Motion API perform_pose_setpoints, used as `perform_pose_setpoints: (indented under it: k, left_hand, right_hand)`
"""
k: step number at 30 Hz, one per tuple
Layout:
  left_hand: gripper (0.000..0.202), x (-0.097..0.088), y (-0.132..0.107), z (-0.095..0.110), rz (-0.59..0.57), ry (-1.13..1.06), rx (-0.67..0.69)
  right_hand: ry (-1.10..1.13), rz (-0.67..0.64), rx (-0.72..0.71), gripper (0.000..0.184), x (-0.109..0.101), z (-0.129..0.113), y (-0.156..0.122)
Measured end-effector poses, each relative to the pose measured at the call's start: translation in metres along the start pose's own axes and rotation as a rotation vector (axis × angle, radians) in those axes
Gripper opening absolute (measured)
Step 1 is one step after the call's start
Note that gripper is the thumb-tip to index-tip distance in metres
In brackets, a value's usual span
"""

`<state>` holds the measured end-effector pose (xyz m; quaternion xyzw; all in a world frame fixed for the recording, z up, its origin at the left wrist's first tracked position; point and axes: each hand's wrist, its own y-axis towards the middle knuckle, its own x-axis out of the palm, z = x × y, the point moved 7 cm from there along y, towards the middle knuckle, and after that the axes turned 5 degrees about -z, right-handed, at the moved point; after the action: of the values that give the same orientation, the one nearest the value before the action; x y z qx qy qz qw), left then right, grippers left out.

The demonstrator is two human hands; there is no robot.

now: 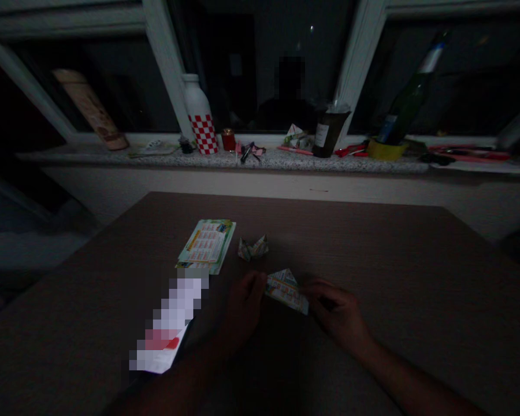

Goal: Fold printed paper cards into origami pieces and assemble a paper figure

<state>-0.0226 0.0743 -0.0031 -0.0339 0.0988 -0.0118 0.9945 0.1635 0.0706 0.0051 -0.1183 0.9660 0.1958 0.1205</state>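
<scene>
A partly folded sheet of printed paper [287,290], with a pointed top and a straight lower strip, is held up over the table between my hands. At its left end, my left hand [248,297] is closed with the paper pinched in the fingers. My right hand [335,306] grips the opposite end between thumb and fingers. Just beyond sits a small folded paper figure [253,248] with two raised points. A stack of printed calendar sheets [205,245] lies to its left. Nearer to me, a lit phone [167,341] rests on the table, its screen mostly pixelated.
The brown table [355,242] reaches a wall under a granite windowsill [260,164]. Along the sill stand a checkered white bottle [203,118], a tan flask [91,110], a dark cup [327,133], a green bottle [409,98], a yellow tape roll [385,150] and pens.
</scene>
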Motion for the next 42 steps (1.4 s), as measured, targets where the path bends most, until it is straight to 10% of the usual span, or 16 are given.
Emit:
perform_pose_setpoints:
  k: [42]
  left_hand:
    - [0.033,0.019,-0.002,-0.001,-0.183,0.146,0.068]
  right_hand:
    - [0.002,0.051,0.004,0.016,-0.007,0.010,-0.003]
